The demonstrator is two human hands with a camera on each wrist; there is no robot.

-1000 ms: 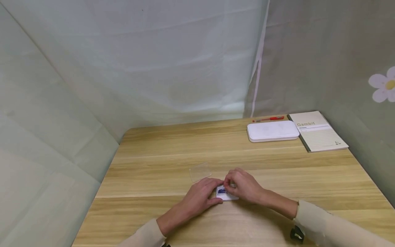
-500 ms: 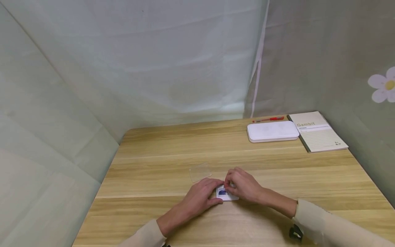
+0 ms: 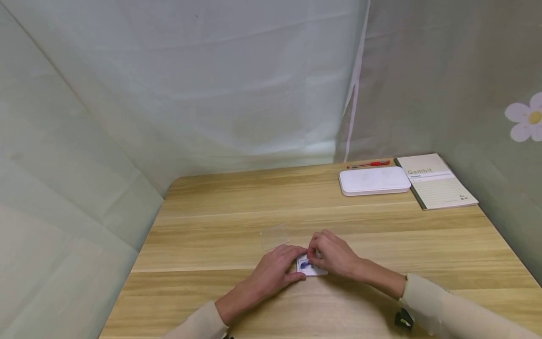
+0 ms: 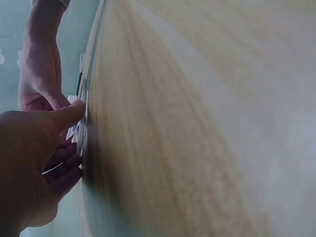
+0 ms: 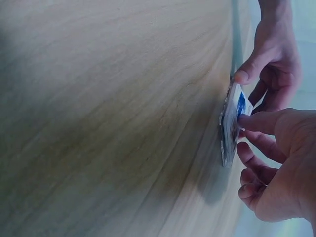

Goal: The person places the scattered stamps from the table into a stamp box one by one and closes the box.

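A small clear plastic case [image 5: 223, 133] holding a stack of white cards [image 3: 315, 271] lies on the wooden table. My left hand [image 3: 278, 269] grips it from the left, thumb on the near edge and fingers on the far edge. Over the stack, my right hand [image 3: 334, 254] pinches a small white paper piece with a blue picture [image 3: 306, 265] between thumb and forefinger. That piece stands tilted off the stack in the right wrist view, its right part hidden behind my fingers. A transparent square lid [image 3: 275, 236] lies just beyond my left hand.
At the back right of the table [image 3: 211, 212] are a white oblong case [image 3: 374, 181], a red pen [image 3: 368, 164] behind it and a notebook [image 3: 438, 181] beside it. Pale curtains [image 3: 254, 94] hang around the table's back and sides.
The blue picture on the paper piece has shifted slightly and shows more bent under my right fingers. Both hands have stayed nearly in place.
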